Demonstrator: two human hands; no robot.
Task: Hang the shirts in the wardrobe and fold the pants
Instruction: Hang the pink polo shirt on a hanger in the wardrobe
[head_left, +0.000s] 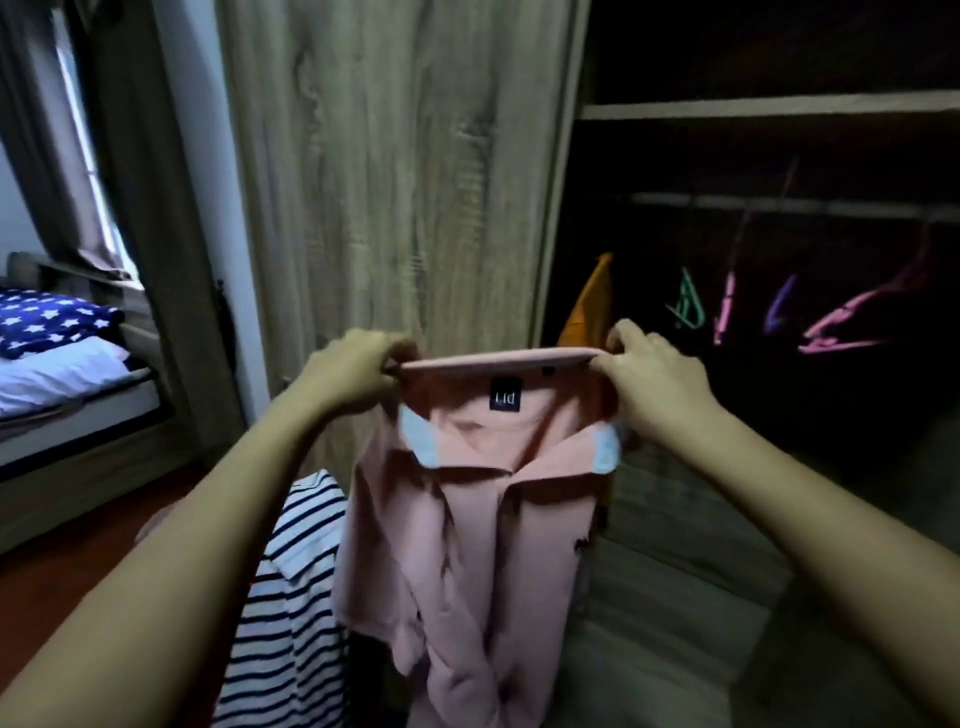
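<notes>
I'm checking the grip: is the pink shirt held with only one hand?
No: the left hand and the right hand each pinch one end of the collar of the pink shirt.

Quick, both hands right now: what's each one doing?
Left hand: pinches the left end of the pink shirt collar.
Right hand: pinches the collar's right end.

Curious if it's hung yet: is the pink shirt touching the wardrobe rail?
Apart. The head view shows the pink shirt held by the left hand and right hand below the rail, with dark space between.
</notes>
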